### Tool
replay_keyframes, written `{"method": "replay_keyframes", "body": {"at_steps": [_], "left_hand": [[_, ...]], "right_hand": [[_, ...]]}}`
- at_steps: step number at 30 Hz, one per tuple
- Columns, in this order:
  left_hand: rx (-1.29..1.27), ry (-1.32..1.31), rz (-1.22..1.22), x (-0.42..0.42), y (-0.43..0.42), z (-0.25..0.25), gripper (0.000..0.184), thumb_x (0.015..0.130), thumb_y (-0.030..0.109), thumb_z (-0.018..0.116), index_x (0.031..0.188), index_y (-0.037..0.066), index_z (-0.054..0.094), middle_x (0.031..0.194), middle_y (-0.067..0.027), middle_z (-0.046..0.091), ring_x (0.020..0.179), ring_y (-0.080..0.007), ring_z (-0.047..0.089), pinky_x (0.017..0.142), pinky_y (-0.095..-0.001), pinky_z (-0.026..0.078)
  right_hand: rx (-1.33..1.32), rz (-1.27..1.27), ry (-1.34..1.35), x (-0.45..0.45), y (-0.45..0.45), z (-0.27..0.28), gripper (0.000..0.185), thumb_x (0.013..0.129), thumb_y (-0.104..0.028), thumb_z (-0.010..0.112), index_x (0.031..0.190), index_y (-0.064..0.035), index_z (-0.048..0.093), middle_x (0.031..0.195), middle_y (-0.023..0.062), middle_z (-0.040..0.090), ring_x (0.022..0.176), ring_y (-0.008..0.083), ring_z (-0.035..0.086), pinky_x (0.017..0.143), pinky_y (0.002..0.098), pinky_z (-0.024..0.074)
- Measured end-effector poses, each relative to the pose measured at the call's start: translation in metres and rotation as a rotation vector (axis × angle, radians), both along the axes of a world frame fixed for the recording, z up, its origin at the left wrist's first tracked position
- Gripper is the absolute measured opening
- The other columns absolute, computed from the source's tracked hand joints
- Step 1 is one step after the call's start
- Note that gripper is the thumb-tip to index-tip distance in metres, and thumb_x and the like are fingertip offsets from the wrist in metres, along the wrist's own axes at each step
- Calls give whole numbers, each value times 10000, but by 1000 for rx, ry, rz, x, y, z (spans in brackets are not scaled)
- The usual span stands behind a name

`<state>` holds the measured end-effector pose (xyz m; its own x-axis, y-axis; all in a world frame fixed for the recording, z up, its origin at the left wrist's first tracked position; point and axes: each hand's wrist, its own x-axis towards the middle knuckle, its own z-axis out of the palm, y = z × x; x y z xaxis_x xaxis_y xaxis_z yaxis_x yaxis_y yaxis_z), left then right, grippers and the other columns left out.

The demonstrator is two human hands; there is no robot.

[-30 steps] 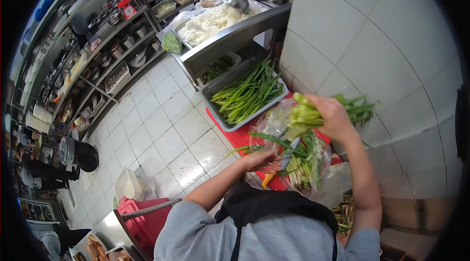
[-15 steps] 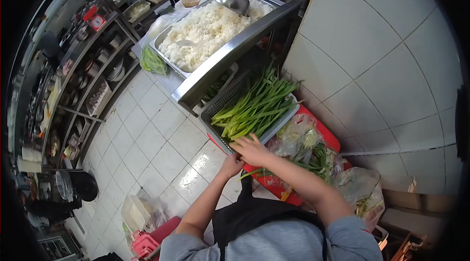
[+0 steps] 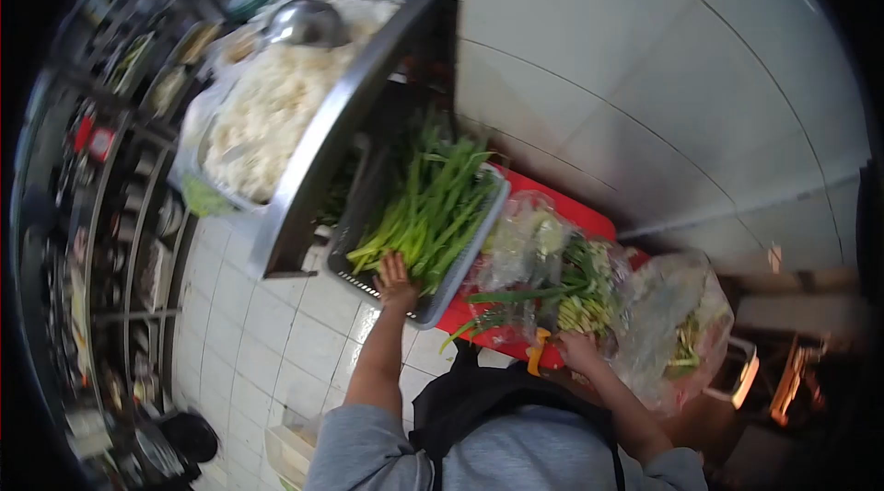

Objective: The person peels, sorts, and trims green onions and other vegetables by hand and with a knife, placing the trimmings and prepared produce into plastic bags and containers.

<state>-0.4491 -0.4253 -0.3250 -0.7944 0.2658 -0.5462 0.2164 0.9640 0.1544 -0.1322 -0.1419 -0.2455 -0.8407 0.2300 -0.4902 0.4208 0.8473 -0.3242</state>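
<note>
My left hand [image 3: 396, 285] lies with fingers spread on the near end of the long green scallions [image 3: 428, 210], which fill a grey perforated plastic basket [image 3: 446, 300]. Off to the right, my right hand [image 3: 578, 351] is at the near edge of a second bunch of scallions [image 3: 582, 311] beside clear plastic bags. Its fingers are blurred and partly hidden, so I cannot make out a grip. Just left of that hand is an orange-yellow handle-like object [image 3: 537, 351]. A red surface [image 3: 552, 196] lies under the bags and the bunch.
A metal tray of cooked rice [image 3: 281, 104] with a steel bowl [image 3: 307, 23] stands on a steel counter [image 3: 304, 183]. Tiled wall [image 3: 645, 95] closes off the right side. A large plastic bag [image 3: 668, 325] sits at right. Loaded shelves [image 3: 129, 215] line the left.
My right hand has left the basket's near edge and moved right to the other bunch. My left hand has moved onto the scallions and spread open. The view has turned right.
</note>
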Motion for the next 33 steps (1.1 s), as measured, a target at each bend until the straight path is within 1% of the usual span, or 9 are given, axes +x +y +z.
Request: {"method": "replay_keyframes", "body": {"at_steps": [3,6,10,12,18,22,25,28,33], "left_hand": [[-79,-23,-90,-2,1,-8,928,802,531,454,1409,67,-75,1476,-108,-137,1364,-294,-89,1054,-556,40],[-121,-80,-133,-8,14,26,869,801,397,524,1408,31,22,1475,-162,-70,1362,-324,-56,1049,-568,35],[330,320,-123,16,37,29,838,705,191,661,1373,25,182,1448,-195,109,1340,-353,102,1036,-576,104],[501,414,-199,20,47,31,743,714,123,607,1358,38,246,1422,-198,184,1310,-358,190,1036,-562,141],[616,637,341,-44,20,-6,418,759,22,504,1167,-51,449,1198,-267,436,1095,-419,426,944,-432,365],[478,447,258,-84,-11,-27,315,797,142,556,1069,-14,538,1052,-242,545,993,-387,514,879,-449,412],[201,303,280,-83,0,20,310,804,226,584,1033,18,567,967,-203,591,907,-363,559,825,-442,439],[223,289,326,-90,-8,5,313,789,270,616,985,29,580,891,-170,620,846,-336,589,756,-403,468],[927,340,491,-90,-32,-4,249,861,251,560,911,7,551,787,-113,618,739,-224,600,683,-308,472]], "right_hand": [[35,-97,3,49,-14,-29,274,750,-203,576,1011,-121,586,970,90,589,990,267,544,838,453,363],[-146,-158,-182,58,-31,-25,237,765,-184,542,988,-109,572,945,87,582,999,263,537,814,474,377],[-160,-219,-179,52,-41,-25,229,764,-191,548,972,-99,573,919,104,589,936,282,564,760,460,424],[-219,-243,-142,46,-43,-34,242,760,-194,557,977,-90,577,909,114,591,893,296,580,740,442,446],[-325,-349,105,44,-29,-37,240,730,-104,593,961,-41,581,879,153,607,807,293,605,710,369,490],[-276,-330,28,63,-23,-40,244,720,-116,615,947,-32,580,854,142,617,781,288,610,696,363,491],[-293,-284,-111,71,-21,-35,238,727,-93,591,950,-11,572,874,170,592,814,309,599,716,389,486],[-337,-302,-132,70,-24,-34,240,734,-95,590,956,-6,572,880,165,596,826,311,598,724,387,487],[-355,-231,-80,23,-28,-13,282,738,-94,595,1004,-2,572,906,164,603,835,288,607,751,364,491]]}}
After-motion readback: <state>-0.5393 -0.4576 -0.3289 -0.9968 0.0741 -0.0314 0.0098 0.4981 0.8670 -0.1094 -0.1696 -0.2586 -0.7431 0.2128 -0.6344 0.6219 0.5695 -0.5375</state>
